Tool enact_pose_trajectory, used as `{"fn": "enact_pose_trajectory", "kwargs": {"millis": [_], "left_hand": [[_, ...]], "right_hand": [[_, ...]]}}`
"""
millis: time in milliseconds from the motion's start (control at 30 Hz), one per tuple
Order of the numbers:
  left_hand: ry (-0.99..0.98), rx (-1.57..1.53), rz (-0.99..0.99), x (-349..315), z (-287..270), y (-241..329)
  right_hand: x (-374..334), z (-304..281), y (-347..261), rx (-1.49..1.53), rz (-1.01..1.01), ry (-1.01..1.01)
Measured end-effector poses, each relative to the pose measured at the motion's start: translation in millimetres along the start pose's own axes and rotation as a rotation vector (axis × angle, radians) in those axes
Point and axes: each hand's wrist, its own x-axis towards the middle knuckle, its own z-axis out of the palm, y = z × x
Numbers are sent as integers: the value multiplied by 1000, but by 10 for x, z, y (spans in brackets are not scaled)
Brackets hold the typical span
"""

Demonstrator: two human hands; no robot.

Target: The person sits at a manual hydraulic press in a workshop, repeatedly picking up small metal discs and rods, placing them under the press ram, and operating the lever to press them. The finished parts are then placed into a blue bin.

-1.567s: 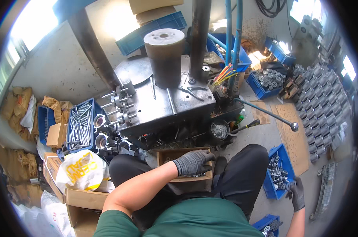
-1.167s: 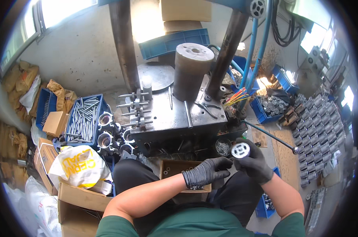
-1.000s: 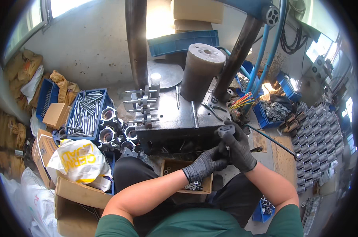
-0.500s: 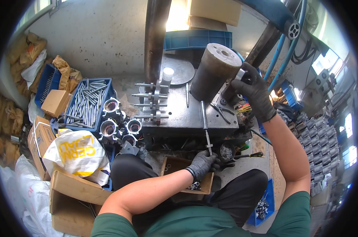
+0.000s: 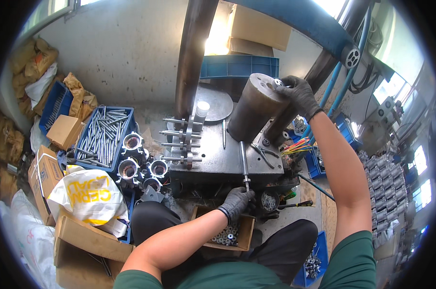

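Note:
My left hand (image 5: pixel 237 201), in a dark glove, is closed round the lower end of a long metal shaft (image 5: pixel 243 161). The shaft slants up toward the foot of a thick steel cylinder (image 5: pixel 254 108) on the metal bench. At the cylinder's top rim, my gloved right hand (image 5: pixel 299 96) pinches a small round metal part (image 5: pixel 277 83) with a hole in it. Whether that part touches the cylinder top I cannot tell. Pliers (image 5: pixel 263 155) lie to the right of the shaft, and a thin metal rod (image 5: pixel 224 134) lies left of the cylinder.
Several shafts with rotor-like discs (image 5: pixel 182 144) stand in a stack at the bench's left. Beyond are motor housings (image 5: pixel 129 168) and a blue crate (image 5: pixel 113 159) of shafts. Below my left hand sits a box (image 5: pixel 247 231) of small metal rings. A blue press frame (image 5: pixel 300 19) arches overhead.
My right hand has moved left with the small round part, from beside the cylinder to its top rim. My left hand stays on the shaft. The whole view has shifted slightly.

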Motion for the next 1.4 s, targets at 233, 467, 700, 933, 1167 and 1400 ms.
{"fn": "enact_pose_trajectory", "kwargs": {"millis": [233,467,700,933,1167,1400], "left_hand": [[94,197,121,325,-188,30],[67,264,148,326,-186,211],[117,464,264,252,-225,268],[111,590,440,70,-160,296],[240,824,927,-162,177,1084],[6,476,1153,270,357,2260]], "right_hand": [[71,103,-185,-278,-6,-4],[-165,-46,-429,-381,-47,7],[-1366,-855,-517,-586,-393,-207],[-3103,-1858,-413,-803,-227,-363],[-3914,-1790,22,-480,53,129],[-2891,-1959,113,-682,-445,558]]}}
